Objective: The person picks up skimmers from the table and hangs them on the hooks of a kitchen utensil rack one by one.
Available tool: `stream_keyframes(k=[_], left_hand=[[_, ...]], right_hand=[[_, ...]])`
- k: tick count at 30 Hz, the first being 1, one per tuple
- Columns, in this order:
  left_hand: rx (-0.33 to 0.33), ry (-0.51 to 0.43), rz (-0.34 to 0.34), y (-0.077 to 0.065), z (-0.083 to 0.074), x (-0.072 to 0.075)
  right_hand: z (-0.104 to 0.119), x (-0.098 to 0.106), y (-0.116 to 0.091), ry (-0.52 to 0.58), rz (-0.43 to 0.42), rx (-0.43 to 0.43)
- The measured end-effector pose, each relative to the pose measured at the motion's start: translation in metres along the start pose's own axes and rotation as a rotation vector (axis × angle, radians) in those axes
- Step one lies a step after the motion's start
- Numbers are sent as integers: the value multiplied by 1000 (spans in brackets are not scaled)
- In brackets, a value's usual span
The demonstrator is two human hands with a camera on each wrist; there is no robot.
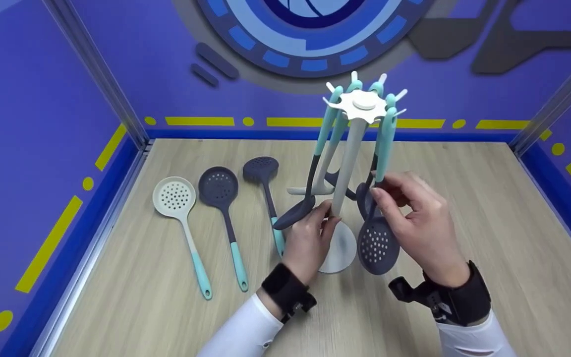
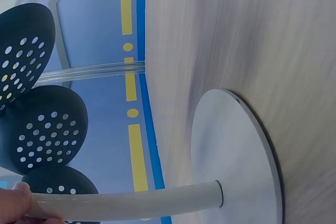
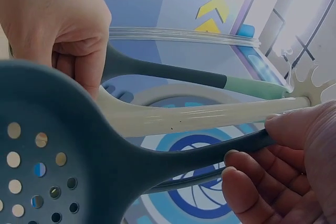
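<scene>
A white utensil stand (image 1: 363,105) with a hooked top and round base (image 2: 231,156) stands on the table, several teal-handled utensils hanging from it. My left hand (image 1: 310,243) grips the lower part of its pole (image 2: 131,203), close to a hanging dark ladle-like utensil (image 1: 295,213). With thumb and fingers, my right hand (image 1: 422,218) pinches the handle of a dark perforated spoon (image 1: 378,246); its teal end is up at a hook on the right of the stand. The right wrist view shows this spoon's neck (image 3: 194,153) between thumb and fingers. Other dark utensils hang just behind it, partly hidden.
On the table (image 1: 503,223) left of the stand lie a white skimmer (image 1: 174,197), a dark skimmer (image 1: 218,186) and a dark perforated masher-like utensil (image 1: 260,169), handles towards me. Blue panels (image 1: 117,89) enclose the back and sides.
</scene>
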State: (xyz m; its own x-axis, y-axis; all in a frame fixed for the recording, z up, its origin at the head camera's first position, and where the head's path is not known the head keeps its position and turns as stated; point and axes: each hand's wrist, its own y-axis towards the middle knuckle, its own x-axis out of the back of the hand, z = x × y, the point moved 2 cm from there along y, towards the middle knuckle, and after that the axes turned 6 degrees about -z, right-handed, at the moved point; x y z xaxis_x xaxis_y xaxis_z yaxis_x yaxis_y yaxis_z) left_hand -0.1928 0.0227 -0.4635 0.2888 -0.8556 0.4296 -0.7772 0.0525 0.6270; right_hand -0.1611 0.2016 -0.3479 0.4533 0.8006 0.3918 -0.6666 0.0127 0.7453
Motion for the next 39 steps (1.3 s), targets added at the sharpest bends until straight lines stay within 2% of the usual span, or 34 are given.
stream_keyframes(k=[9,20,30,39], left_hand=[[-15,3,-1,0,-1,0],[-36,26,-9,-2,-1,-1],[-18,83,-4,-1,1,1],[-23,91,-4,-1,0,1]], right_hand=[[-2,1,-10,17,13,-60],[-3,-3,-17,-23,-4,-57],[-4,-6,-18,-3,9,-70],[-5,-7,-16,-3,17,-60]])
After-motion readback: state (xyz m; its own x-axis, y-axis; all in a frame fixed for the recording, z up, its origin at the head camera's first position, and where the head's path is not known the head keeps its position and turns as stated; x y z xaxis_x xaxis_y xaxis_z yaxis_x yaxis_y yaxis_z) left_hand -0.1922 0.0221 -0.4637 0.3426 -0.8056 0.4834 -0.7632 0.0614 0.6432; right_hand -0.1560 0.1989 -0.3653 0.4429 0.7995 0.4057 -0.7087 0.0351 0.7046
